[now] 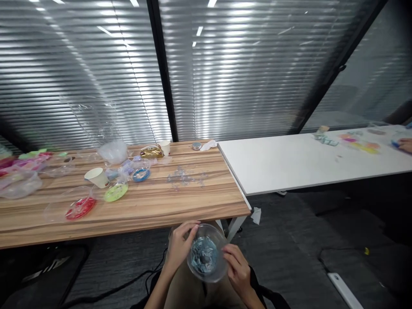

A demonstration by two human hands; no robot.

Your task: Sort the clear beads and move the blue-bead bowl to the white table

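A clear plastic bowl is held low over the lap, in front of the table edge. Small shiny blue-grey pieces lie in it, with a darker spot among them. My left hand grips the bowl's upper left side, thumb and fingers at the rim. On the opposite side, my right hand pinches the rim between thumb and fingers. Beyond the bowl, a patch of small clear, bluish bits is scattered on the wooden table.
Leftward on the table are a red disc, a yellow-green disc, a blue ring, paper cups and plastic bags. A white table adjoins at right, with another person's hand at its far end. A power strip lies on the floor.
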